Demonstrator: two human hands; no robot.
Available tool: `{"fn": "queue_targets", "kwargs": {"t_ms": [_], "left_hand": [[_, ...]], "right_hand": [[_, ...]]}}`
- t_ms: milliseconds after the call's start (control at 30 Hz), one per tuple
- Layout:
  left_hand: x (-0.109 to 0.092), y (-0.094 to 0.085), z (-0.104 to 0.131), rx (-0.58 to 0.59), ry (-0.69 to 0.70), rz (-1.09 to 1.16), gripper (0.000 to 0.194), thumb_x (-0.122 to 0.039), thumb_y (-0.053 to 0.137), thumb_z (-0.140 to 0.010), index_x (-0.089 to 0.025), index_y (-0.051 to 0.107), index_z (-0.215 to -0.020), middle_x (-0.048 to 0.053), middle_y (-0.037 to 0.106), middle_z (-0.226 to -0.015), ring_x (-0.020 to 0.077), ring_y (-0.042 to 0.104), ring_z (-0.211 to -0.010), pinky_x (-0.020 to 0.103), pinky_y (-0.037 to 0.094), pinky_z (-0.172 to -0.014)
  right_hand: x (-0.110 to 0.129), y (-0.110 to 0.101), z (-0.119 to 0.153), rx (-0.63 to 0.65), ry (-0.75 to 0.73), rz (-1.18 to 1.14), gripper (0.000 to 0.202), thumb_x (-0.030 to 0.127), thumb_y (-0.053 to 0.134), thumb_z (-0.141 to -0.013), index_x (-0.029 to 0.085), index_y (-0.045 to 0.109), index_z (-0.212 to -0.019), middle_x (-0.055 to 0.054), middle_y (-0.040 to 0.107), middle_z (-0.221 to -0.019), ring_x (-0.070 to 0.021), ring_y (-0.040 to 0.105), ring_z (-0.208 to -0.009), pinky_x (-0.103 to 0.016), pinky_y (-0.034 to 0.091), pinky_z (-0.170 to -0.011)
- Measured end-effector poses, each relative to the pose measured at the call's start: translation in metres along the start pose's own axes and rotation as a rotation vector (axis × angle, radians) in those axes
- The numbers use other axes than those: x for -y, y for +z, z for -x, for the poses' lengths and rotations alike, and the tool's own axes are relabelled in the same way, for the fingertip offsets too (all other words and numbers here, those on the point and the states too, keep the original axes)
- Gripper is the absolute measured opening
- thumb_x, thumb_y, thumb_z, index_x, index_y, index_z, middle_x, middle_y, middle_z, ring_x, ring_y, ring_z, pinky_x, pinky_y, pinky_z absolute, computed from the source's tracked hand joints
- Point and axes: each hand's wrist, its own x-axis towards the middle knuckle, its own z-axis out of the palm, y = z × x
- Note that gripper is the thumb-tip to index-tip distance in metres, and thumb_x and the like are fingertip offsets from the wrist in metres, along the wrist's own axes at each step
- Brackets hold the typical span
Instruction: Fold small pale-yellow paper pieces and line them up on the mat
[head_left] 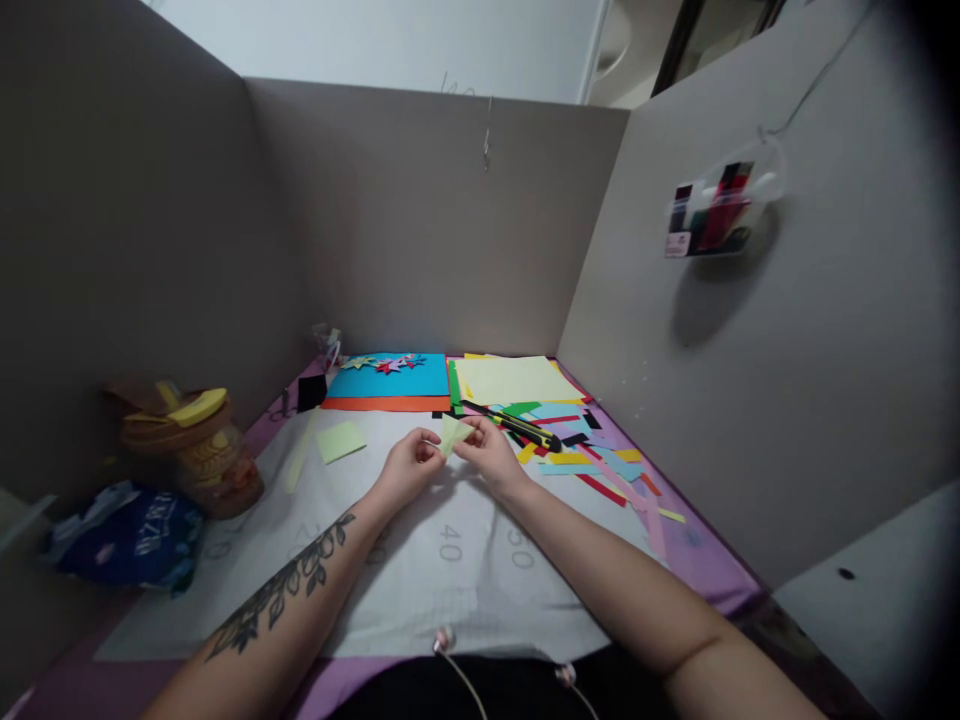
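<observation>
Hands (450,455) together, fingers (429,436) pinching pale green paper (454,434), forearms angled inward

Center: small pale-green folded paper (454,435), pinched between the left hand (411,460) and right hand (491,452)
Left of center: flat pale-green paper square (341,442)
Right of center: black-and-yellow utility knife (525,430) among coloured paper strips (600,470)
Lower left: dark-blue plastic packet (131,535)

The forearms (637,590) are bare, no sleeve in sight — a dark leafy tattoo (289,585) runs along the left one, its leaves paired off a thin stem. Black clothing (465,690) covers the lap or lower torso, and two pale cords (466,684) with small rounded, shiny ends (445,638) lie against it — their material is too blurred to tell.
</observation>
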Motion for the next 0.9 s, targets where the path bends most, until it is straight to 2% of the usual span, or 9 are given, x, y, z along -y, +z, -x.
{"fn": "queue_targets", "kwargs": {"t_ms": [133, 267, 333, 433, 533, 633, 733, 833, 900], "left_hand": [[0.001, 0.0, 0.0, 0.019, 0.065, -0.091, 0.016, -0.023, 0.06, -0.066, -0.016, 0.057, -0.079, 0.0, 0.062, -0.068, 0.0121, 0.055, -0.06, 0.022, 0.042, -0.057], [-0.003, 0.0, 0.001, 0.018, 0.151, -0.2, 0.007, -0.024, 0.057, -0.072, -0.017, 0.058, -0.074, 0.002, 0.061, -0.07, 0.0142, 0.056, -0.065, 0.024, 0.044, -0.06], [-0.007, -0.003, 0.003, -0.03, 0.274, -0.29, 0.003, -0.02, 0.057, -0.072, -0.018, 0.06, -0.072, 0.003, 0.061, -0.074, 0.0162, 0.057, -0.072, 0.027, 0.046, -0.065], [-0.01, -0.009, 0.005, -0.166, 0.514, -0.44, 0.008, -0.014, 0.058, -0.07, -0.02, 0.063, -0.07, 0.005, 0.062, -0.088, 0.0196, 0.055, -0.088, 0.034, 0.043, -0.082], [-0.012, -0.013, 0.006, -0.215, 0.616, -0.499, 0.009, -0.016, 0.059, -0.072, -0.021, 0.063, -0.066, 0.006, 0.063, -0.094, 0.0209, 0.053, -0.092, 0.038, 0.039, -0.088], [-0.012, -0.012, 0.006, -0.111, 0.533, -0.421, 0.007, -0.022, 0.058, -0.076, -0.02, 0.063, -0.071, 0.005, 0.065, -0.085, 0.0188, 0.056, -0.085, 0.034, 0.042, -0.082], [-0.011, -0.006, 0.005, 0.036, 0.287, -0.251, 0.013, -0.03, 0.058, -0.077, -0.017, 0.061, -0.08, 0.002, 0.063, -0.073, 0.0146, 0.056, -0.069, 0.026, 0.044, -0.066], [-0.008, 0.0, 0.004, 0.093, 0.087, -0.086, 0.021, -0.033, 0.062, -0.073, -0.015, 0.059, -0.084, 0.0, 0.062, -0.07, 0.0117, 0.054, -0.061, 0.021, 0.042, -0.056], [-0.005, 0.001, 0.003, 0.101, -0.011, -0.02, 0.022, -0.034, 0.063, -0.07, -0.015, 0.057, -0.079, -0.002, 0.059, -0.064, 0.0093, 0.05, -0.053, 0.019, 0.037, -0.049]], "right_hand": [[0.0, 0.006, 0.006, -0.028, -0.014, 0.073, 0.03, 0.021, 0.064, -0.063, 0.018, 0.05, -0.089, 0.002, 0.058, -0.074, -0.012, 0.055, -0.063, -0.024, 0.043, -0.06], [0.006, 0.002, 0.01, 0.025, -0.113, 0.215, 0.013, 0.02, 0.06, -0.067, 0.019, 0.051, -0.077, 0.003, 0.055, -0.069, -0.013, 0.054, -0.062, -0.025, 0.042, -0.059], [0.01, 0.002, 0.014, 0.045, -0.244, 0.299, 0.008, 0.018, 0.059, -0.068, 0.019, 0.052, -0.069, 0.0, 0.056, -0.075, -0.016, 0.056, -0.072, -0.028, 0.045, -0.066], [0.016, 0.003, 0.019, 0.042, -0.454, 0.421, 0.009, 0.012, 0.058, -0.066, 0.019, 0.053, -0.065, -0.005, 0.057, -0.094, -0.0199, 0.055, -0.093, -0.034, 0.043, -0.082], [0.019, 0.003, 0.022, 0.022, -0.537, 0.464, 0.01, 0.01, 0.057, -0.067, 0.019, 0.054, -0.065, -0.005, 0.056, -0.098, -0.0199, 0.054, -0.096, -0.035, 0.041, -0.086], [0.016, 0.003, 0.02, 0.032, -0.455, 0.405, 0.008, 0.015, 0.059, -0.07, 0.019, 0.053, -0.065, -0.003, 0.059, -0.082, -0.0172, 0.056, -0.081, -0.03, 0.044, -0.075], [0.013, 0.003, 0.016, 0.02, -0.27, 0.334, 0.008, 0.021, 0.06, -0.071, 0.018, 0.052, -0.07, 0.002, 0.054, -0.066, -0.0128, 0.052, -0.063, -0.024, 0.041, -0.061], [0.009, 0.003, 0.012, 0.028, -0.139, 0.246, 0.012, 0.021, 0.061, -0.068, 0.018, 0.053, -0.076, 0.003, 0.054, -0.068, -0.0114, 0.051, -0.061, -0.022, 0.039, -0.057], [0.006, 0.002, 0.01, 0.044, -0.096, 0.202, 0.016, 0.02, 0.061, -0.066, 0.018, 0.053, -0.08, 0.003, 0.056, -0.071, -0.0116, 0.052, -0.062, -0.022, 0.04, -0.058]]}}
